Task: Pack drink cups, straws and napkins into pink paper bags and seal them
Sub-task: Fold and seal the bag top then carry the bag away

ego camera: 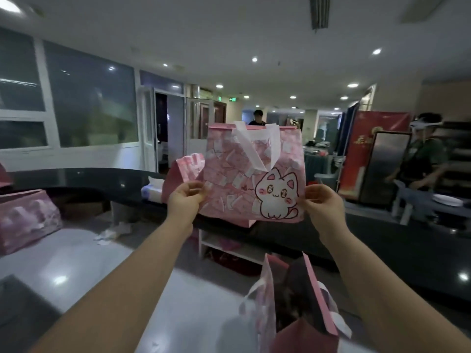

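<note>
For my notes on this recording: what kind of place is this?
Probably an office lobby or reception hall: a long curved dark counter, recessed ceiling lights, and a green exit sign.

Both arms reach forward. The left hand (pixel 187 200) pinches the lower left edge of a flat pink bag (pixel 237 179), and the right hand (pixel 323 202) pinches its lower right edge, so it is held upright between them. A white cat (pixel 276 197) is printed just beside the right hand. White handles (pixel 251 149) lie on the bag, above both hands. Below the right arm stands an open bag (pixel 305 337). Far to the left of the left hand lies a third bag (pixel 25 220).
</note>
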Demonstrator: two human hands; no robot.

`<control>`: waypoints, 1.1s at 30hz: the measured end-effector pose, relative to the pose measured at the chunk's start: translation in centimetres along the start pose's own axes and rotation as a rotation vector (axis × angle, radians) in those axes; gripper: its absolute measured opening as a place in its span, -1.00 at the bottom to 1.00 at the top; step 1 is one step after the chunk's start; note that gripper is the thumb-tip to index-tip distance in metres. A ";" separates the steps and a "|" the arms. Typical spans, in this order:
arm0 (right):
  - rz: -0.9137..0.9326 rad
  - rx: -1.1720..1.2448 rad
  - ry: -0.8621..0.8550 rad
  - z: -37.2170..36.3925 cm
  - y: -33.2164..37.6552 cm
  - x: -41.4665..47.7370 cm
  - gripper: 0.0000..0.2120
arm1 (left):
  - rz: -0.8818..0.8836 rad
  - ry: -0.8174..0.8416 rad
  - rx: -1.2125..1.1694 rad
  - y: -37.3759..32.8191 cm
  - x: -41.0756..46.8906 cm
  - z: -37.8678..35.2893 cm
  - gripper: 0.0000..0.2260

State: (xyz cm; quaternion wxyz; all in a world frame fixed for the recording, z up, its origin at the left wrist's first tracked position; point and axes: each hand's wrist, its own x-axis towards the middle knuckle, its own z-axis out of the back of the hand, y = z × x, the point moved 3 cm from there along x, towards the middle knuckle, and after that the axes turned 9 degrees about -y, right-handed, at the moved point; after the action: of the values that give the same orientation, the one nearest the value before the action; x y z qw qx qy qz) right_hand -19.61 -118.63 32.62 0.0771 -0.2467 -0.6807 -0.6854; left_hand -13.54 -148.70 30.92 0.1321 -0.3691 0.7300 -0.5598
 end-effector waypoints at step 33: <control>-0.554 -0.344 0.107 -0.8 -20.7 12.6 -0.01 | -0.232 0.427 0.325 23.6 7.8 -18.8 -0.72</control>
State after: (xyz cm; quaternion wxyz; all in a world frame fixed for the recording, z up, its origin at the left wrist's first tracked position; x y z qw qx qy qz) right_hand -39.89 -115.24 19.73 -0.1193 -0.0252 -0.5913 -0.7972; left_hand -39.57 -138.17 17.36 -0.0321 -0.2978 0.5949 -0.7459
